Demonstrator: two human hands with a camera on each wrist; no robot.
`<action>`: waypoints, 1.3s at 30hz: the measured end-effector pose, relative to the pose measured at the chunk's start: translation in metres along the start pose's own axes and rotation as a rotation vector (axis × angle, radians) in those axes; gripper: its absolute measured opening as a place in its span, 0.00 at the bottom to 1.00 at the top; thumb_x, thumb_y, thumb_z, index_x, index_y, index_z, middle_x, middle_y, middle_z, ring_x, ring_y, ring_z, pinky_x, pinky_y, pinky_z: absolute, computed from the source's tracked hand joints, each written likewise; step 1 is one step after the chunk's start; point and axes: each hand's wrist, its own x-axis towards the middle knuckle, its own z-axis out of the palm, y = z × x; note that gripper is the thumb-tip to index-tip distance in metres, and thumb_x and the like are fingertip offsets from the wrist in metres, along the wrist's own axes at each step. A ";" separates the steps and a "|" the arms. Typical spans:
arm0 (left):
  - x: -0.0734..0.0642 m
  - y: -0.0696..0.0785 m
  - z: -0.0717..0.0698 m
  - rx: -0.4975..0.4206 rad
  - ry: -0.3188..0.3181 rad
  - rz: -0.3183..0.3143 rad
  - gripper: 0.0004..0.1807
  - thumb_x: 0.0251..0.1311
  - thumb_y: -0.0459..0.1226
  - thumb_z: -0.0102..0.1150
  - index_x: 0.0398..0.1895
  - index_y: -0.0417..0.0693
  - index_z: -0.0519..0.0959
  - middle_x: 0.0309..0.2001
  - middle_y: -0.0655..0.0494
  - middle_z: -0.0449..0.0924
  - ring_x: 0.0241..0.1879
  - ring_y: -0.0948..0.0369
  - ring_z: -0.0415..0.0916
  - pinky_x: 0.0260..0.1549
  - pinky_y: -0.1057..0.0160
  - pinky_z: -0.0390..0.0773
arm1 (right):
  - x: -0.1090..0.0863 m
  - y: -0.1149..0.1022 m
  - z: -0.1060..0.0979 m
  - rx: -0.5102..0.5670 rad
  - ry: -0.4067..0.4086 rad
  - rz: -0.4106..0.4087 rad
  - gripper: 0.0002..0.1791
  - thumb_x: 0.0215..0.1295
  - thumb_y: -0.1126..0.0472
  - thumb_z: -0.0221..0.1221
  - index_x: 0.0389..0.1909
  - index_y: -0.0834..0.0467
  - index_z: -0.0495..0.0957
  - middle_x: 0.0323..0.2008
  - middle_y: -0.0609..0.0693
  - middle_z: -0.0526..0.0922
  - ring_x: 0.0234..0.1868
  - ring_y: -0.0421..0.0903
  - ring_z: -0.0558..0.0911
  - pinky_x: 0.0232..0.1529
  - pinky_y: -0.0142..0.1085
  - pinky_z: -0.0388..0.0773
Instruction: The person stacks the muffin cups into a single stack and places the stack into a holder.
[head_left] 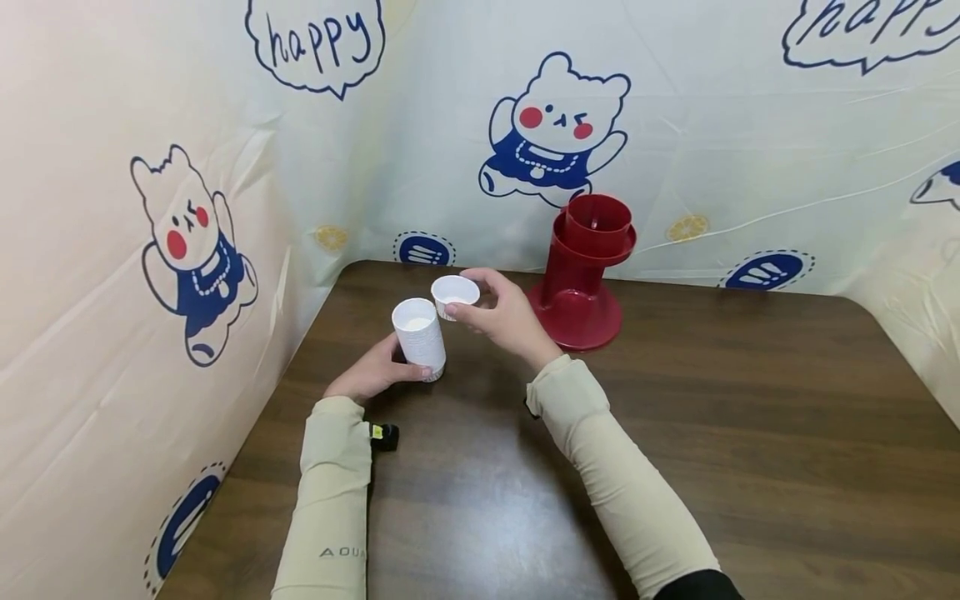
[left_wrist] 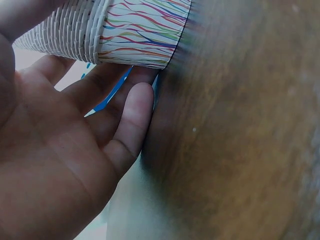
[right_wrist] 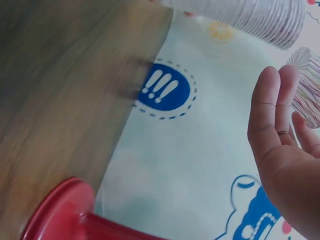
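Note:
A tall stack of nested white paper cups (head_left: 422, 343) is in my left hand (head_left: 372, 372), thumb on the near side low down. In the left wrist view the bottom cup (left_wrist: 142, 32) shows wavy coloured stripes, with several cup rims stacked behind it and my fingers (left_wrist: 136, 107) beneath. My right hand (head_left: 512, 318) pinches a single paper cup (head_left: 455, 291) by its side, just right of the stack's mouth. Seen from the right wrist, that striped cup (right_wrist: 307, 87) is partly behind my fingers, and the ribbed stack (right_wrist: 250, 20) lies apart from it.
Behind my right hand stands a red plastic stand (head_left: 573, 287) with a round base and a ringed, cup-like top. The brown wooden table (head_left: 750, 433) meets a printed cloth (head_left: 420, 150) hanging at the back and left.

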 end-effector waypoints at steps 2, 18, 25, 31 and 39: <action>-0.001 -0.001 0.000 0.005 -0.001 -0.004 0.44 0.58 0.35 0.73 0.74 0.40 0.58 0.67 0.38 0.67 0.65 0.43 0.64 0.68 0.42 0.57 | 0.001 -0.004 0.004 -0.005 -0.022 -0.003 0.29 0.61 0.55 0.71 0.62 0.54 0.74 0.51 0.51 0.79 0.41 0.52 0.82 0.39 0.42 0.84; -0.001 0.001 0.000 0.009 -0.023 0.015 0.43 0.59 0.35 0.72 0.74 0.43 0.58 0.67 0.40 0.66 0.65 0.43 0.63 0.68 0.42 0.58 | 0.014 -0.018 0.033 -0.138 -0.087 -0.030 0.27 0.64 0.54 0.69 0.62 0.53 0.74 0.51 0.48 0.80 0.47 0.48 0.79 0.46 0.38 0.80; 0.000 0.000 0.001 0.015 -0.029 0.035 0.43 0.59 0.36 0.72 0.73 0.44 0.58 0.66 0.42 0.68 0.63 0.45 0.65 0.67 0.43 0.59 | 0.017 -0.018 0.039 -0.163 -0.100 -0.018 0.29 0.64 0.53 0.69 0.64 0.52 0.73 0.54 0.48 0.79 0.53 0.47 0.77 0.51 0.40 0.78; -0.001 0.002 0.000 0.023 -0.031 0.033 0.44 0.59 0.36 0.71 0.75 0.43 0.56 0.67 0.41 0.67 0.64 0.45 0.64 0.67 0.43 0.59 | 0.016 -0.014 0.043 -0.220 -0.126 0.015 0.30 0.63 0.51 0.70 0.65 0.52 0.72 0.55 0.49 0.79 0.54 0.46 0.77 0.52 0.42 0.77; -0.002 0.002 0.000 0.016 -0.020 0.039 0.44 0.58 0.33 0.71 0.75 0.43 0.57 0.68 0.40 0.65 0.65 0.44 0.63 0.67 0.43 0.59 | 0.012 0.011 0.041 -0.329 -0.265 0.064 0.31 0.66 0.49 0.68 0.65 0.55 0.70 0.52 0.51 0.80 0.53 0.47 0.78 0.54 0.41 0.76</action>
